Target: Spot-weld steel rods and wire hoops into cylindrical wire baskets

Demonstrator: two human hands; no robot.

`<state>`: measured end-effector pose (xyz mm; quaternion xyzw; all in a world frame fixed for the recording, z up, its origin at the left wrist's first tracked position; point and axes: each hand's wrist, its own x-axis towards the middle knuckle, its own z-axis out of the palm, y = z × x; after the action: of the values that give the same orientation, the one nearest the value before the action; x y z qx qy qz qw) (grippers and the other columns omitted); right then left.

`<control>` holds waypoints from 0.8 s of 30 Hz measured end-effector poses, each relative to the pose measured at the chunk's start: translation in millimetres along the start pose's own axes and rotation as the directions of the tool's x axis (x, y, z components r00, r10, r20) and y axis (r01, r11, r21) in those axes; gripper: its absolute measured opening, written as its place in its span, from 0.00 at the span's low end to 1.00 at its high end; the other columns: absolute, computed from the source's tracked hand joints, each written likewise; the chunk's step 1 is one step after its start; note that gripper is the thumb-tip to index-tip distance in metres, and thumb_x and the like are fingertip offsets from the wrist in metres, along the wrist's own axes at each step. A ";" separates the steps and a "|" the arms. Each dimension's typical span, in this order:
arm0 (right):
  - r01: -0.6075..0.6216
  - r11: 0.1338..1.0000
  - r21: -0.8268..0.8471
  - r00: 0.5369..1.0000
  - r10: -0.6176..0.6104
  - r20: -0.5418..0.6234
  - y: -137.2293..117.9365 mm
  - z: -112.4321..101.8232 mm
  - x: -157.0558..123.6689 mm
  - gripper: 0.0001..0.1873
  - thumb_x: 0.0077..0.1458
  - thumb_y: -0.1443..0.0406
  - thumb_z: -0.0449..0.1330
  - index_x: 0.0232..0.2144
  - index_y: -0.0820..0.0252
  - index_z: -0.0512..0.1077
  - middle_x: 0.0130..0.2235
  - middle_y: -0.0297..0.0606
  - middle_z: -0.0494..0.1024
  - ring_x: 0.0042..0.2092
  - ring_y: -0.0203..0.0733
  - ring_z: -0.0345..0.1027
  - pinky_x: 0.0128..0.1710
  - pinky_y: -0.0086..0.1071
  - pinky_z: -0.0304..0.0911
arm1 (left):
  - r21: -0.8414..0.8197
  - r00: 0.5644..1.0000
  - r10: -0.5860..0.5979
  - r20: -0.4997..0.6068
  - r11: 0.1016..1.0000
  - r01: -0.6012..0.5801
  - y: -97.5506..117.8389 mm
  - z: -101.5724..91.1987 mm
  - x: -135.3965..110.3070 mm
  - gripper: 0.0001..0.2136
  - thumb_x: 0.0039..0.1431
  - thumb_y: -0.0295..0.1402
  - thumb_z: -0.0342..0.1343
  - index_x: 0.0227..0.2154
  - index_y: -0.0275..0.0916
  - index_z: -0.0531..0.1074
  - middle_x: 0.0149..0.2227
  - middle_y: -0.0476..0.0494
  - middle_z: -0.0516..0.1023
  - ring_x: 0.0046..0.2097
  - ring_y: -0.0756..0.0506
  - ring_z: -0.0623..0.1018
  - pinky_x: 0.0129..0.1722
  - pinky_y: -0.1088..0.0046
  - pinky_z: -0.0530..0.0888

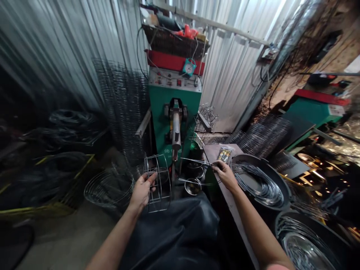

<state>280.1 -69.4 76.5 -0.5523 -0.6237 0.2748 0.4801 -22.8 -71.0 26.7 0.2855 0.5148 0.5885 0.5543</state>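
Near the green spot-welding machine (174, 112), I have my left hand (142, 193) clamped on a wire basket frame (159, 183) and, well apart, my right hand (224, 175) pinching thin metal rods (197, 161).

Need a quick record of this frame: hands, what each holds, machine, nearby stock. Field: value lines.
left hand: grips wire cage frame
right hand: pinches thin wire rods
machine: green machine with control panel and dial gauge, ahead of the hands
right side: black tub holding wire rings
left side: round wire basket
lap: dark cloth
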 end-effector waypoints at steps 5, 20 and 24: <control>-0.084 0.996 0.044 0.990 0.078 0.116 22.7 27.7 8.4 0.10 0.44 0.59 0.59 0.28 0.59 0.71 0.29 0.33 0.73 0.33 0.39 0.65 0.36 0.31 0.60 | -0.010 0.997 -0.068 -0.032 0.998 0.068 -12.4 4.1 14.5 0.22 0.29 0.40 0.66 0.30 0.37 0.68 0.23 0.55 0.65 0.22 0.55 0.63 0.18 0.80 0.60; 0.096 0.989 -0.114 0.995 -0.099 -0.023 73.8 60.1 17.8 0.10 0.53 0.59 0.51 0.33 0.56 0.71 0.34 0.38 0.73 0.39 0.42 0.66 0.42 0.35 0.60 | 0.027 0.992 -0.125 0.007 0.992 0.125 -19.4 10.9 38.9 0.20 0.31 0.40 0.65 0.30 0.38 0.68 0.22 0.55 0.64 0.21 0.56 0.61 0.17 0.82 0.58; 0.131 0.985 -0.108 0.990 -0.136 -0.042 84.8 66.8 29.3 0.10 0.54 0.60 0.51 0.33 0.56 0.70 0.34 0.38 0.73 0.39 0.42 0.65 0.43 0.35 0.60 | 0.040 0.990 -0.138 0.035 0.990 0.137 -16.2 16.1 44.3 0.20 0.31 0.40 0.66 0.29 0.38 0.69 0.21 0.56 0.64 0.21 0.56 0.61 0.16 0.82 0.57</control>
<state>258.0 -8.7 -14.8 -0.5403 -0.6610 0.1952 0.4828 -12.3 -26.8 6.3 0.2704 0.5337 0.5338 0.5976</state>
